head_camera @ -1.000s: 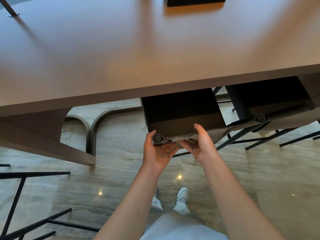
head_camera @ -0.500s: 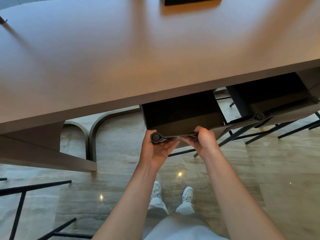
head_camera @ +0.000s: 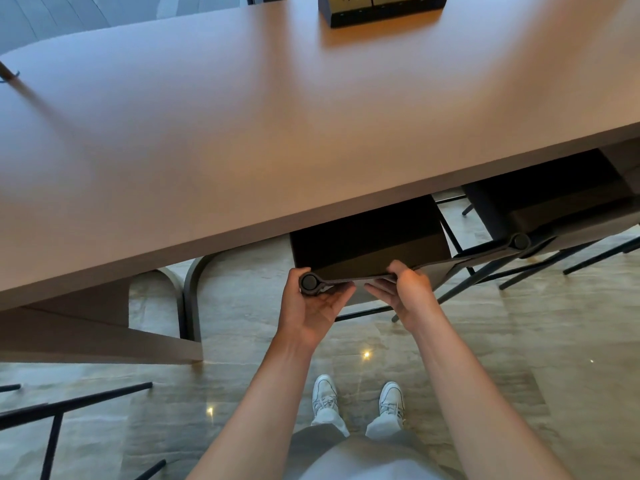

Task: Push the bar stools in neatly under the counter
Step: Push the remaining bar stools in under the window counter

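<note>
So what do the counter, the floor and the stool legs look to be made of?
Counter: smooth matte brown top, maybe laminate or stone; it shows no grain. Floor: polished veined stone or tile that mirrors the lights. Stool legs: thin black rods, probably painted metal.

No readable text anywhere in your view.

The one likely place for markings is the black rectangular socket box (head_camera: 381,10) at the far edge of your brown matte counter (head_camera: 242,133); its faces show only faint, blurred socket shapes, with no letters, numbers or brand you can make out. No label shows elsewhere in your view.
</note>
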`<state>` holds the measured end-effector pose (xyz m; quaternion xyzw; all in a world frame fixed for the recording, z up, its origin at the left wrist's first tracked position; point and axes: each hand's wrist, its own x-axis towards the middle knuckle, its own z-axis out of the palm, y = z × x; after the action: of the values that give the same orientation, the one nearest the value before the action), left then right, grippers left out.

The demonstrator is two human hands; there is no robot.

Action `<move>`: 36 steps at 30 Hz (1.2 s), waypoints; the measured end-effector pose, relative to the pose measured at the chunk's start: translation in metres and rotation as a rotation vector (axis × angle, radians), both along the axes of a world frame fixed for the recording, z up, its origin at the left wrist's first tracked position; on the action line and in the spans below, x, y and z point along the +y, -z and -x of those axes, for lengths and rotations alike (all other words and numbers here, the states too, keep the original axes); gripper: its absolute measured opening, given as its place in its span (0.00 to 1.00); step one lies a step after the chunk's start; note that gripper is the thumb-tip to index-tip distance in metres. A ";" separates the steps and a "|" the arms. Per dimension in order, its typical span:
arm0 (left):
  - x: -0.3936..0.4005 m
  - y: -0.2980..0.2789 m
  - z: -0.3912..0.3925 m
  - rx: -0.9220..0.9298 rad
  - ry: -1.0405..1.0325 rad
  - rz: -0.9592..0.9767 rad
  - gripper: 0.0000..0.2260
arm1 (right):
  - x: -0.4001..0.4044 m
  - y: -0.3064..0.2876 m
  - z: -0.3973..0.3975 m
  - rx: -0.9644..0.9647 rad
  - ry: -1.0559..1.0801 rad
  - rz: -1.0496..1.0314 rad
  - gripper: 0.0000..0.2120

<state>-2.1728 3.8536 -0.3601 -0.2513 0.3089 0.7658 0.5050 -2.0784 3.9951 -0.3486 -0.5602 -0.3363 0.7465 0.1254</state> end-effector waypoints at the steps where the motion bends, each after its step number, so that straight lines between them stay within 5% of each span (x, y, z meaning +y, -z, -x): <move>1: 0.001 0.001 0.000 -0.002 -0.018 -0.010 0.09 | 0.001 -0.001 0.001 -0.007 -0.009 -0.011 0.20; 18: 0.018 0.002 -0.016 -0.016 -0.092 -0.057 0.07 | 0.027 0.004 -0.003 -0.035 -0.116 -0.057 0.18; 25: 0.016 0.003 -0.021 0.049 0.036 0.061 0.22 | 0.028 -0.005 -0.018 -0.020 -0.117 -0.001 0.21; 36: 0.026 -0.030 -0.055 -0.092 -0.258 -0.007 0.32 | 0.043 -0.030 -0.051 -0.013 -0.172 -0.031 0.14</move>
<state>-2.1176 3.8801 -0.3300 -0.3218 0.2478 0.8133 0.4166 -2.0272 4.0383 -0.3186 -0.5322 -0.3954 0.7456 0.0674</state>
